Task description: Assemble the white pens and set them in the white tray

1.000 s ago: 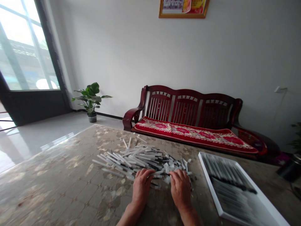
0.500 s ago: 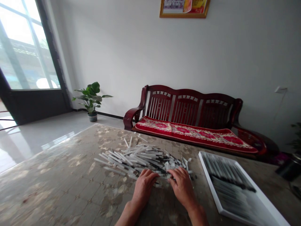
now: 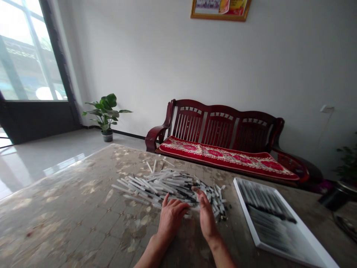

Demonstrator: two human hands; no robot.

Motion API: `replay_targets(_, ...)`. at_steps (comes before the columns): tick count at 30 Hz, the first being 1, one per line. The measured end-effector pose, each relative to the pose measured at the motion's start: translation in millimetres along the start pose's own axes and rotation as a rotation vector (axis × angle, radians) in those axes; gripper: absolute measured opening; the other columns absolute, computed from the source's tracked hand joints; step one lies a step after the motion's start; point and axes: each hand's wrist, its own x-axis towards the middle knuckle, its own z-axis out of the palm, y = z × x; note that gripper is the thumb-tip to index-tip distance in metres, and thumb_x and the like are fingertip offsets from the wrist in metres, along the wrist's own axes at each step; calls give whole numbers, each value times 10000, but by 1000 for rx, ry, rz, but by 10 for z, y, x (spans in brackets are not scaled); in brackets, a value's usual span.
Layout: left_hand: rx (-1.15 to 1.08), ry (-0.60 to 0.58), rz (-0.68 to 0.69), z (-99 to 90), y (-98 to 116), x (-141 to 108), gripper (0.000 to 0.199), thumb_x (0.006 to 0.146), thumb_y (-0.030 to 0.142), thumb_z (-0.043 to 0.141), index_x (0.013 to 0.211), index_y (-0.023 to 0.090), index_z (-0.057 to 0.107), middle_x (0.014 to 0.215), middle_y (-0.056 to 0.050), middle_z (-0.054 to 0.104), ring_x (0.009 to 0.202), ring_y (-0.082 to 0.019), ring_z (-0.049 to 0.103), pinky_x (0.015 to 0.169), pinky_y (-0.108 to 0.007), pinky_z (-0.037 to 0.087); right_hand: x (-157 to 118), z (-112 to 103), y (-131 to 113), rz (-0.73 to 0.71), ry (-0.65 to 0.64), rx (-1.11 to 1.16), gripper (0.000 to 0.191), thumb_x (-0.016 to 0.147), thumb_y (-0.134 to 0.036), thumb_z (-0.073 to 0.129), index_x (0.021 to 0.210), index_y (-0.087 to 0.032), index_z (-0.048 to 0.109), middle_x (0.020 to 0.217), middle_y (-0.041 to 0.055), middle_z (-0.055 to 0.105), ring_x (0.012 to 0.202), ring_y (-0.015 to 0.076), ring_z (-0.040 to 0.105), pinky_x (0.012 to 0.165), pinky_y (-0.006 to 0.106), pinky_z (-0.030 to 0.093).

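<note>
Left hand [image 3: 172, 216] curls, right hand [image 3: 206, 217] half-spreads by lower-centre sticks [image 3: 164, 182], grips unclear. Patterned table [image 3: 83, 212] fills the bottom, wooden bench [image 3: 220, 124] centre-right.

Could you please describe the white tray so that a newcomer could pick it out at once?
Find the red wooden bench, then the patterned table in front of it. On the table, to the right of a jumbled heap of slim sticks, lies the white tray. Unlike the heap, it is rimmed and holds pieces laid side by side in two rows.

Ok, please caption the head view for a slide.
Left hand and right hand at a pile of slim, mostly white sticks beside a shallow white tray.
</note>
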Motion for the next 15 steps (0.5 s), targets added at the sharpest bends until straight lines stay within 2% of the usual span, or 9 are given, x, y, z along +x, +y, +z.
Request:
replay_targets(3, -24, 22, -36, -18, -14, 6, 158, 875, 264, 627, 936, 318, 762, 812, -7, 749, 871, -224, 684, 1140, -594, 235, 91, -135, -30, 97, 58, -19, 500, 949, -574, 409, 1215, -208, 621, 1194, 98, 682, 1116, 237, 626, 942, 374, 500)
replay_targets(5, -36, 32, -50, -11, -14, 12, 164, 878, 265, 621, 949, 313, 762, 810, -12, 747, 881, -224, 681, 1139, -583, 242, 133, -227, -60, 144, -37, -102, 451, 883, -572, 526, 1099, -203, 670, 958, 61, 724, 901, 227, 668, 784, 332, 527)
replay_targets(8, -51, 23, -28, 15, -1, 10, 165, 884, 270, 617, 957, 310, 760, 829, -15, 752, 895, -220, 677, 1139, -567, 244, 143, -261, -114, 168, -177, -222, 312, 836, -494, 584, 843, -202, 691, 672, -3, 652, 657, 181, 614, 608, 273, 470)
replay_targets(11, -52, 38, 7, 40, 7, -3, 169, 883, 265, 621, 968, 311, 759, 851, -14, 758, 895, -209, 676, 1149, -551, 238, 116, -200, -158, 208, -206, -263, 255, 821, -435, 580, 714, -211, 641, 574, -29, 589, 555, 152, 567, 518, 240, 411)
replay_targets(15, -48, 143, 13, 32, 4, -20, 165, 872, 230, 635, 959, 304, 754, 860, -9, 760, 878, -210, 679, 1143, -542, 267, 90, -154, -189, 308, -206, -221, 276, 811, -482, 573, 729, -225, 633, 537, -38, 581, 446, 135, 527, 438, 228, 383)
